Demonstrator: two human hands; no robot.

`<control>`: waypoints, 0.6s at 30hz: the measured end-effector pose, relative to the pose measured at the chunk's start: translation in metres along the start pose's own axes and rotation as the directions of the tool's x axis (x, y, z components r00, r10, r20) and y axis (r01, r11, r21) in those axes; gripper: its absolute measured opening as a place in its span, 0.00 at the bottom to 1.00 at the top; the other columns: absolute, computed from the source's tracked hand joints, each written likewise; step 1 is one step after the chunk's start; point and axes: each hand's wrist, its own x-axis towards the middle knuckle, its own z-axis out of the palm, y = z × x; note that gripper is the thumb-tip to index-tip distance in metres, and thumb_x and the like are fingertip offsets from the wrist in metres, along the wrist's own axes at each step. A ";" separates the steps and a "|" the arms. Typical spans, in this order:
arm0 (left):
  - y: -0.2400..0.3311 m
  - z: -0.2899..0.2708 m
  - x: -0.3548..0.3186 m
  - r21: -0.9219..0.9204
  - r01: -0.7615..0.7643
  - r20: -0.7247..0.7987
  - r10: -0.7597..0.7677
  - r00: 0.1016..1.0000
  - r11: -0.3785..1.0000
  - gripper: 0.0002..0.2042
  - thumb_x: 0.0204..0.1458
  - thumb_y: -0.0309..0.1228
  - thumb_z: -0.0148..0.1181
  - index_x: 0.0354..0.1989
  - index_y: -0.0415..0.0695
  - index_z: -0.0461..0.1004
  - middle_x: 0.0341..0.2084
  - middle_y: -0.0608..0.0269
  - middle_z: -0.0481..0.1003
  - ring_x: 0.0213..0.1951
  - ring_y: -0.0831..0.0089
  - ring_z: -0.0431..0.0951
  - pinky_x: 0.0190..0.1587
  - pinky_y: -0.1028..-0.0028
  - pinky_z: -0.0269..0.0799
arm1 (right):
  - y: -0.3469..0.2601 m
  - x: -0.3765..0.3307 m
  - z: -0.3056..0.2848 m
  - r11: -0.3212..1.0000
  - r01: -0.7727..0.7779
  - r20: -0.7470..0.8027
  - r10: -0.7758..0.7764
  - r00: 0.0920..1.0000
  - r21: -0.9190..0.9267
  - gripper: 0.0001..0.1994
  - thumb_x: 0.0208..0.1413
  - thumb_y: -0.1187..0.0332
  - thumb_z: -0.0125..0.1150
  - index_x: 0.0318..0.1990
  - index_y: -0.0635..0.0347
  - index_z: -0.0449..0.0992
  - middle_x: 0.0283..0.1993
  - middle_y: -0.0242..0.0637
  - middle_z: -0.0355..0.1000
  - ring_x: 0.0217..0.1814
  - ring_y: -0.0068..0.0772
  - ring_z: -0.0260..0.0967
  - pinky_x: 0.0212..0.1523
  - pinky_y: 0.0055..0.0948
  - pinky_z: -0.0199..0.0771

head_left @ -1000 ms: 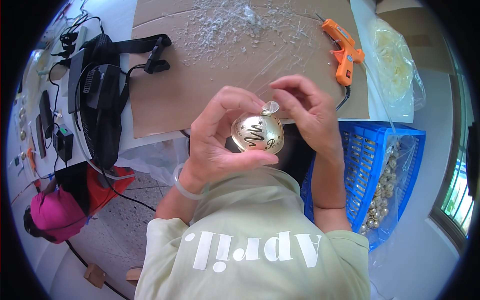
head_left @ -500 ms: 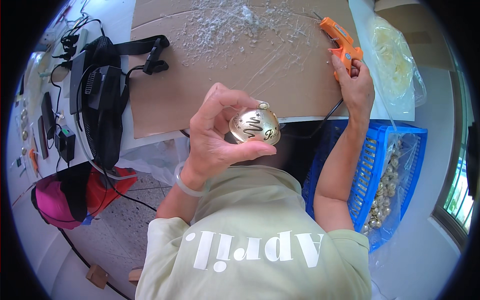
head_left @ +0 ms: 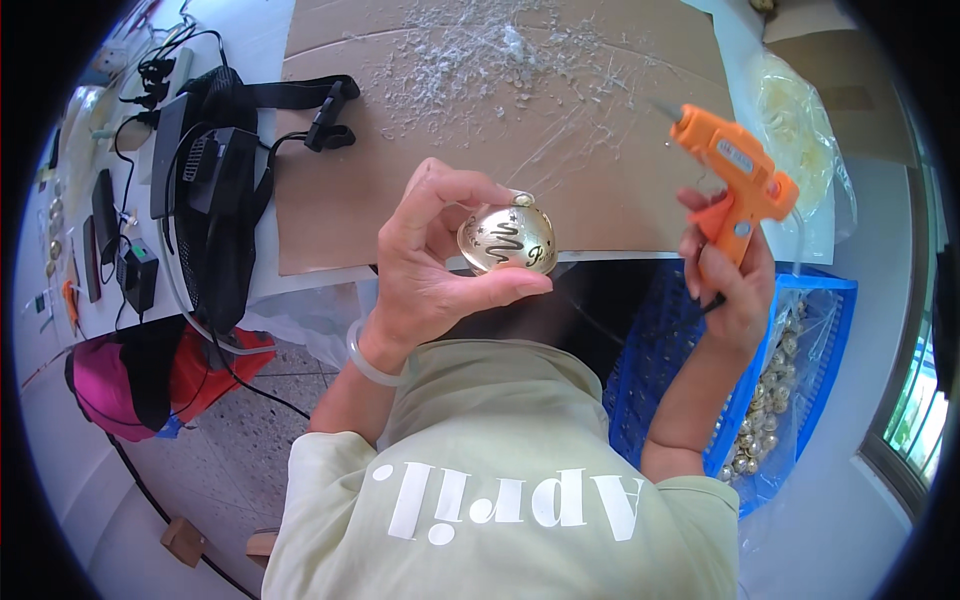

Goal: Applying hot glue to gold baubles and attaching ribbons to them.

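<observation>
I've got the left hand (head_left: 420, 265), fingers (head_left: 465, 185) pinching a gold bauble (head_left: 505, 243) near the counter (head_left: 262, 40) edge; right hand (head_left: 740, 290) gripping an orange glue gun (head_left: 738, 165). Bauble's nearer me and left of the nozzle (head_left: 665, 108), well apart; gun's barrel slants away leftward. Blue basket (head_left: 838, 325) at right: gold balls (head_left: 765, 410) in clear plastic. Clear bag (head_left: 840, 190) alongside: pale contents (head_left: 795, 130).

The left hand (head_left: 425, 255) is at the counter's (head_left: 262, 40) near edge, thumb curved below, index finger arched above in a rounded grip. The right hand (head_left: 738, 285) is by the counter's right near corner, fingers curled into a grip. Both bare forearms slant up toward the counter.
</observation>
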 end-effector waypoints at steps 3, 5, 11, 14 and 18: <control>0.000 0.001 0.002 0.015 0.016 -0.032 -0.016 0.999 1.000 0.27 0.32 0.24 0.78 0.42 0.38 0.70 0.37 0.65 0.66 0.39 0.77 0.75 0.42 0.79 0.75 | 0.001 -0.020 0.019 0.988 0.065 0.004 -0.065 0.998 -0.141 0.24 0.54 0.64 0.60 0.54 0.69 0.64 0.46 0.50 0.70 0.24 0.18 0.64 0.20 0.13 0.61; -0.002 0.001 0.004 0.007 0.015 -0.042 -0.015 0.999 1.000 0.27 0.32 0.24 0.78 0.42 0.38 0.70 0.37 0.65 0.66 0.39 0.77 0.75 0.42 0.79 0.75 | 0.000 -0.033 0.024 0.979 0.058 0.007 -0.058 0.998 -0.194 0.24 0.55 0.63 0.60 0.55 0.69 0.64 0.43 0.49 0.71 0.23 0.17 0.63 0.20 0.13 0.62; 0.001 0.003 0.006 0.004 0.023 -0.054 -0.023 0.998 1.000 0.26 0.32 0.24 0.78 0.41 0.38 0.70 0.36 0.65 0.66 0.39 0.77 0.75 0.42 0.79 0.75 | 0.012 -0.039 0.043 0.956 0.106 0.017 -0.105 0.994 -0.272 0.23 0.58 0.62 0.58 0.55 0.70 0.63 0.38 0.46 0.72 0.22 0.15 0.61 0.21 0.13 0.62; 0.000 0.003 0.006 -0.006 0.028 -0.058 -0.029 0.998 1.000 0.26 0.33 0.24 0.78 0.41 0.38 0.69 0.36 0.65 0.66 0.39 0.77 0.75 0.42 0.79 0.75 | 0.014 -0.040 0.047 0.955 0.113 0.018 -0.112 0.994 -0.275 0.20 0.61 0.65 0.55 0.56 0.69 0.64 0.36 0.43 0.72 0.22 0.13 0.59 0.23 0.12 0.62; -0.001 0.003 0.005 -0.021 0.040 -0.067 -0.041 0.997 0.999 0.26 0.33 0.24 0.77 0.41 0.37 0.69 0.36 0.65 0.66 0.39 0.77 0.75 0.42 0.79 0.76 | 0.015 -0.038 0.048 0.937 0.123 0.075 -0.104 0.992 -0.327 0.20 0.61 0.67 0.54 0.56 0.68 0.64 0.35 0.42 0.72 0.22 0.12 0.58 0.24 0.12 0.61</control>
